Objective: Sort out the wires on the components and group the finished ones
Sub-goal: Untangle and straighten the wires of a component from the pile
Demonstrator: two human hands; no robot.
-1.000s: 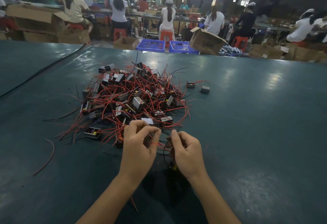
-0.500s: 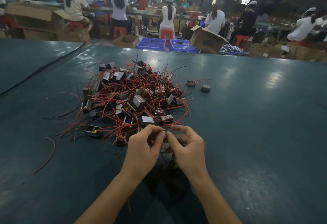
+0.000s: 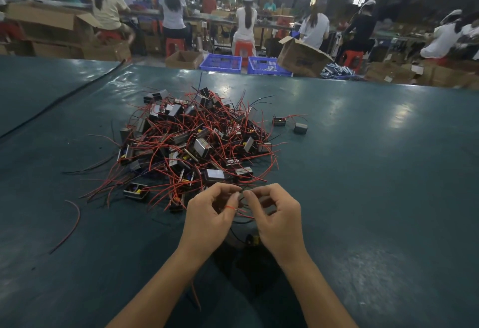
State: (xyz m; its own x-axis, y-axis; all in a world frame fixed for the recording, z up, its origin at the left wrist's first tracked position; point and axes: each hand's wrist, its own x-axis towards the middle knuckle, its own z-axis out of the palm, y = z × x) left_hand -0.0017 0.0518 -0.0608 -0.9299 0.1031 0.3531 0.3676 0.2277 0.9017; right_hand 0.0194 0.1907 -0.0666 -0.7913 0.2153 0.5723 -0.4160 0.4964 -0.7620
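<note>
A tangled pile of small black-and-silver components with red and black wires [image 3: 197,146] lies on the dark green table [image 3: 363,172]. Just in front of it, my left hand [image 3: 210,216] and my right hand [image 3: 277,216] meet fingertip to fingertip, both pinching thin wires; a red wire crosses my left thumb. The component [image 3: 252,239] these wires belong to hangs below my right hand, mostly hidden. Two single components [image 3: 279,121] [image 3: 300,128] sit apart at the pile's right.
A loose red wire [image 3: 71,224] lies at the left on the table. Beyond the far edge are blue crates [image 3: 220,61], cardboard boxes [image 3: 300,58] and several seated people at benches.
My hands came together from slightly apart, and now the fingertips pinch the wires close to each other. The pile has not moved.
</note>
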